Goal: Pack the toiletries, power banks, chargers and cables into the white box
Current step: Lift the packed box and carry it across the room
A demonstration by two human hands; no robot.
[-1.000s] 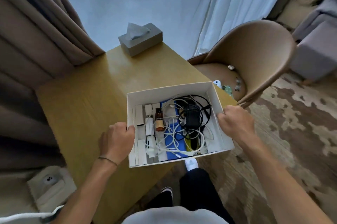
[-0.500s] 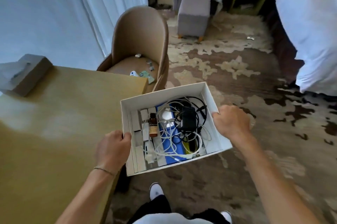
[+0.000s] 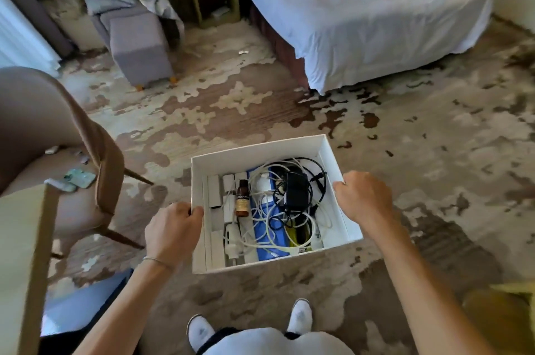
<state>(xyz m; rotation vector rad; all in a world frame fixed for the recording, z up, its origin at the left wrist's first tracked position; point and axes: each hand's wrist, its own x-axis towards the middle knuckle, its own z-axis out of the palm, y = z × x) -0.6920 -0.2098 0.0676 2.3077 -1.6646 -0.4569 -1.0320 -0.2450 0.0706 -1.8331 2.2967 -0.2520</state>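
You hold the white box (image 3: 260, 149) in the air in front of you, above the patterned carpet (image 3: 405, 152), with your feet below it at 6 o'clock. Your left hand (image 3: 170, 231) grips the box's wall at 9 o'clock, fingers curled over the rim; your right hand (image 3: 363, 200) grips the wall at 3 o'clock the same way. Inside, white tubes and slim boxes (image 3: 214, 191) lie in a row along the 9 o'clock side, with a small brown bottle (image 3: 242, 202) just beside them. A blue flat item (image 3: 265, 242) lies under a tangle of white cables (image 3: 267, 234), and a black charger (image 3: 296, 191) with its black cable sits toward 2 o'clock within the box. A brown chair (image 3: 43, 111) stands at 9 o'clock, a grey ottoman (image 3: 139, 51) at 11 o'clock, and a bed (image 3: 376, 22) under white sheets at 1 o'clock.
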